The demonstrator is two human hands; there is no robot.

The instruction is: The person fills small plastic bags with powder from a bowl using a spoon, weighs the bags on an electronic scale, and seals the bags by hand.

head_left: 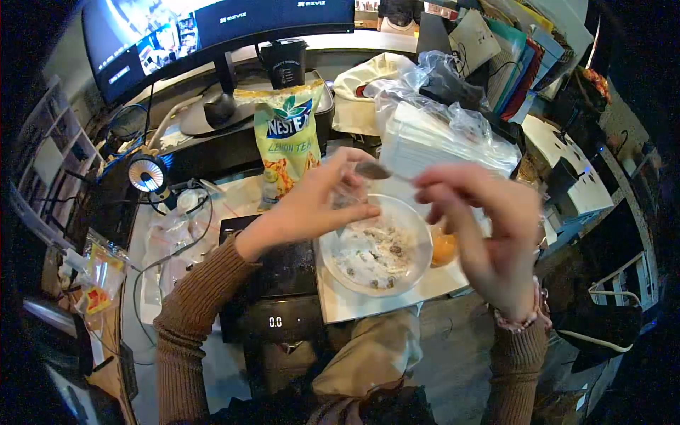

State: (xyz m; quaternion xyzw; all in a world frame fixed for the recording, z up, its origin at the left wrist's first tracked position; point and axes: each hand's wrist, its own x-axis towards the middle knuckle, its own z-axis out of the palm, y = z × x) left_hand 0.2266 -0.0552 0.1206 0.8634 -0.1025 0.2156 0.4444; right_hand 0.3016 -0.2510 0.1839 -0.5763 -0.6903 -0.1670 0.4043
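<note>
My left hand (pixel 312 202) is raised over the left rim of a white bowl (pixel 333 265), its fingers curled round a clear plastic bag that is hard to make out. Blurred by motion, my right hand (pixel 489 219) pinches the thin handle of a small spoon (pixel 372 170). The spoon's dark bowl end points left, close to my left fingertips. White powder with brown and dark bits (pixel 375 255) lies in the bowl. An orange round thing (pixel 443 246) sits just right of the bowl, partly behind my right hand.
A black scale (pixel 276 276) reading 0.0 lies left of the bowl. Behind it stands a yellow Nestea bag (pixel 287 145). A monitor (pixel 234 25), a black cup (pixel 285 64), plastic-wrapped white stacks (pixel 439 142) and a small lit fan (pixel 147 173) surround the work area.
</note>
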